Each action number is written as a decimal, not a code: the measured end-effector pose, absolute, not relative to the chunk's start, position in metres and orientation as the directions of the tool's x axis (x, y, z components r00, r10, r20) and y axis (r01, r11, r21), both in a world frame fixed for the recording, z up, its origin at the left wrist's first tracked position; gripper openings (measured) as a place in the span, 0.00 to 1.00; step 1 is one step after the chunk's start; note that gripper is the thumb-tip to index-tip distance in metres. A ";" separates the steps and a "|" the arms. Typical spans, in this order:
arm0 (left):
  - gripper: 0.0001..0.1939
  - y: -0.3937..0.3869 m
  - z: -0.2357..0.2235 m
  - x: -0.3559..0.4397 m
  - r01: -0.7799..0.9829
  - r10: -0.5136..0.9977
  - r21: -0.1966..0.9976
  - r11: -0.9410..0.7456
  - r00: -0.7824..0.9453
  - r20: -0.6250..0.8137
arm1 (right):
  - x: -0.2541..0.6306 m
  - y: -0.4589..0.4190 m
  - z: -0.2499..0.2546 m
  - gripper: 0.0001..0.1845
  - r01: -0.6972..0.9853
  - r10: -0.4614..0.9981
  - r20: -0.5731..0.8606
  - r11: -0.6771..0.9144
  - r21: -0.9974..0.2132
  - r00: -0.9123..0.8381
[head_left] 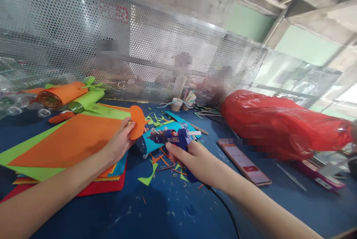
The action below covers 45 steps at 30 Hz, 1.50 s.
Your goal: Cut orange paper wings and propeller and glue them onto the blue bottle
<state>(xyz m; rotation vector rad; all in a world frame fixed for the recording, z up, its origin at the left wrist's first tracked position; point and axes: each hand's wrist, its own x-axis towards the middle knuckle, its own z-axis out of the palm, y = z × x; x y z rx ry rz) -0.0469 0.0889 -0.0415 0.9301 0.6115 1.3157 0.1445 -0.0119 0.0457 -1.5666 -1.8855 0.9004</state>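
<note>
Between the thumb and fingers of my left hand (pixel 125 134) is an orange paper cutout (pixel 137 121) with a rounded outline, held up above the table. My right hand (pixel 189 155) is wrapped round the handle of a blue hot glue gun (pixel 178 137), its nozzle pointing left toward the cutout. A white glue stick (pixel 194 133) sticks out of the gun's back end. Behind the gun a plastic bottle wrapped in blue paper (pixel 150 143) lies on its side, partly hidden by the gun. Green and orange paper scraps (pixel 147 177) are scattered below it.
Stacked coloured paper (pixel 67 142) lies at left. Orange-wrapped (pixel 65 95) and green-wrapped bottles (pixel 89 99) lie behind it. A phone (pixel 242 162) and a large red plastic bag (pixel 273 123) are at right. The gun's black cord (pixel 227 209) runs toward me. A perforated metal screen (pixel 156 38) stands behind.
</note>
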 end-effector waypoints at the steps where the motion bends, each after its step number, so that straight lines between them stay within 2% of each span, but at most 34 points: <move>1: 0.03 0.089 -0.042 -0.047 -0.535 0.975 0.845 -0.003 0.185 0.121 | 0.144 -0.011 0.045 0.20 0.630 0.980 -0.017 0.115 -0.768 -0.200; 8: 0.03 0.088 -0.040 -0.046 -0.544 0.981 0.839 0.000 0.162 0.105 | 0.141 -0.007 0.047 0.22 0.708 0.983 -0.038 0.102 -0.698 -0.179; 19: 0.04 0.084 -0.032 -0.043 -0.535 0.988 0.845 0.016 0.139 0.069 | 0.140 -0.007 0.056 0.17 0.687 0.982 0.027 0.150 -0.711 -0.187; 25: 0.04 0.084 -0.033 -0.044 -0.546 0.992 0.837 0.022 0.113 0.048 | 0.134 -0.006 0.053 0.20 0.696 0.975 0.065 0.198 -0.691 -0.212; 34: 0.04 0.084 -0.034 -0.044 -0.549 0.987 0.836 0.012 0.142 0.079 | 0.137 -0.004 0.061 0.20 0.729 0.991 -0.015 0.087 -0.679 -0.133; 45: 0.06 0.086 -0.036 -0.044 -0.564 0.990 0.826 0.010 0.120 0.070 | 0.130 -0.008 0.062 0.23 0.768 0.988 0.009 0.123 -0.629 -0.151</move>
